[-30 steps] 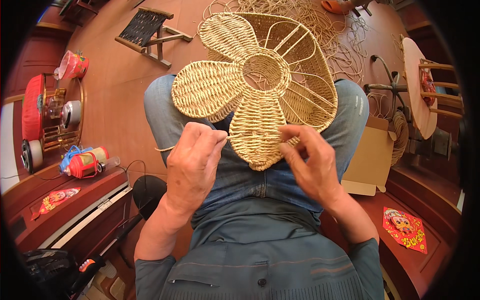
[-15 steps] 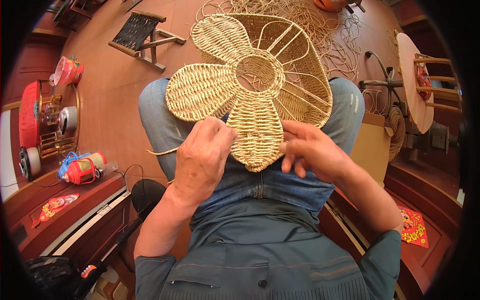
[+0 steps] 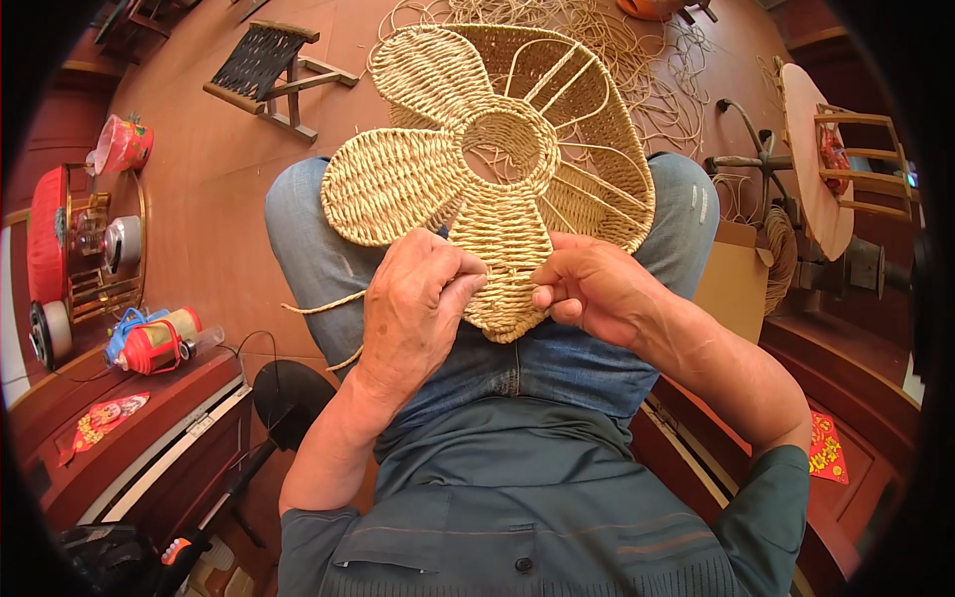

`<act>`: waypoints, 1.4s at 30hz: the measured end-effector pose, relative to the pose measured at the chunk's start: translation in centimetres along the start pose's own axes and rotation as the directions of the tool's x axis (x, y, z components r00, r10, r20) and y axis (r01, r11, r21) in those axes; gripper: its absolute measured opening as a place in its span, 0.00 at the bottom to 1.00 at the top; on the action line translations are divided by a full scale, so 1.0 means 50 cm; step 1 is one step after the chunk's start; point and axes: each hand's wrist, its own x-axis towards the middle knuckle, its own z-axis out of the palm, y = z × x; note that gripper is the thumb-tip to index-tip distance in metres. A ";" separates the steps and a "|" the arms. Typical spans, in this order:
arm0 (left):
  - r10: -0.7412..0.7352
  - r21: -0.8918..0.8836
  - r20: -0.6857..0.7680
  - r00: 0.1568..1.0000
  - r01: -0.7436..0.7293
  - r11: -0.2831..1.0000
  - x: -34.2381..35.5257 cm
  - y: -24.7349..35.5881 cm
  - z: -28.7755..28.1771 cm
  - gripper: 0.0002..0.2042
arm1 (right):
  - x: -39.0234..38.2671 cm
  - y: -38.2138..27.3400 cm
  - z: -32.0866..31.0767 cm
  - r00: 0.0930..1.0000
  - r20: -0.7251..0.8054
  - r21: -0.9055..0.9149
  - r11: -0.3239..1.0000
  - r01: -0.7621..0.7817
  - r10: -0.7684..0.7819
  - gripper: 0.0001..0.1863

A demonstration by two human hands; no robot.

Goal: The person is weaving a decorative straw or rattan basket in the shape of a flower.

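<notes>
A flower-shaped woven straw piece [image 3: 438,169] rests on my lap, some petals fully woven, others only bare wire frame. My left hand [image 3: 413,308] pinches the near petal's left edge, where a loose straw cord [image 3: 318,303] trails off to the left. My right hand [image 3: 587,289] grips the same petal on its right edge, fingers curled around it. Both hands meet at the lower petal [image 3: 502,264] above my jeans.
A pile of loose straw cord [image 3: 637,60] lies on the floor ahead. A small folding stool [image 3: 264,70] stands at far left, a cardboard box [image 3: 736,279] and round wooden table [image 3: 811,159] at right. A red thermos [image 3: 154,343] sits on a bench at left.
The woven piece has shifted slightly toward my body. Both hands closed in on the lower petal, fingers coming together at its edges.
</notes>
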 end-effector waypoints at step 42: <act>-0.056 0.030 0.041 0.998 0.055 0.998 0.025 0.039 0.000 0.04 | -0.020 0.020 -0.023 0.989 0.101 -0.062 0.992 0.111 -0.104 0.31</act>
